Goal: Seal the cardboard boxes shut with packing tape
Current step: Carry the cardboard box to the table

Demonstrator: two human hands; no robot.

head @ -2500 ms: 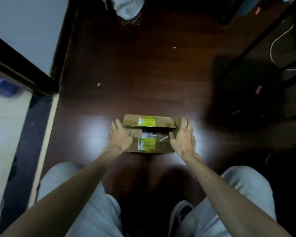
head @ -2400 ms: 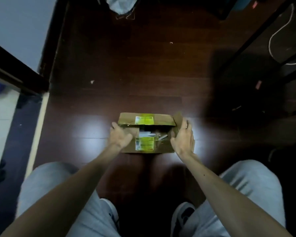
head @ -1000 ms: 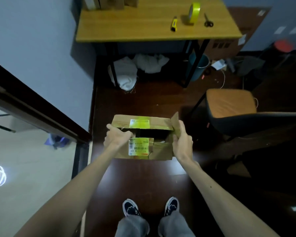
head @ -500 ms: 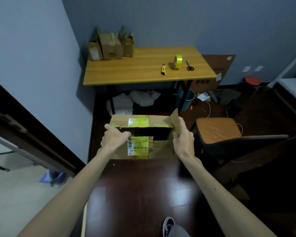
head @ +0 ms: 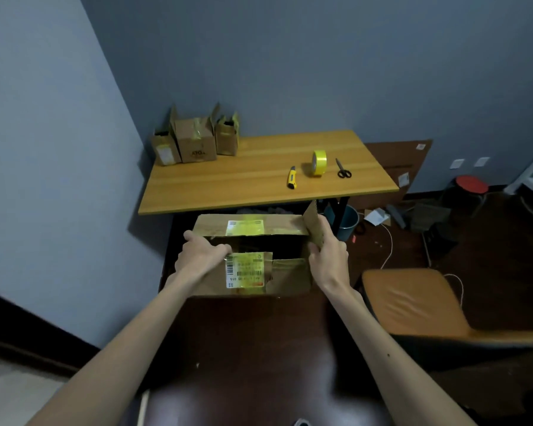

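**Item:** cardboard box (head: pixel 286 273), brown, with yellow-taped labels on its two long top flaps.
**Position:** carried in the air in front of the person, near the front edge of the desk (head: pixel 228 186).
**Condition:** unsealed. A dark gap lies open between the long flaps, and the short flap at the right end stands upright.

**Left hand** (head: pixel 202 256): at the box's left end, fingers curled over the edge of the near flap and gripping it.
**Right hand** (head: pixel 328 256): wrapped round the right end, thumb laid against the upright flap.

**On the desk:**
- Roll of yellow tape (head: pixel 319 162), standing on edge towards the right front.
- Yellow knife (head: pixel 292 177), just left of the roll.
- Scissors (head: pixel 342 169), just right of the roll. None of these three touches another.
- Three more boxes (head: pixel 194 142), standing together at the back left corner against the wall, flaps up.

**Nearby:** orange-seated chair (head: pixel 413 302) to the person's right; blue bin (head: pixel 345 221) under the desk.

**Step in hand, as I judge it:** bringing the box to the desk. No sealing has begun on it.

**Next move calls for:**
1. Setting the box down on the bare middle of the desk, within reach of the tape.
2. Folding the upright flap in.
3. Closing the long flaps over it until they meet.
4. Freeing one hand for the roll.
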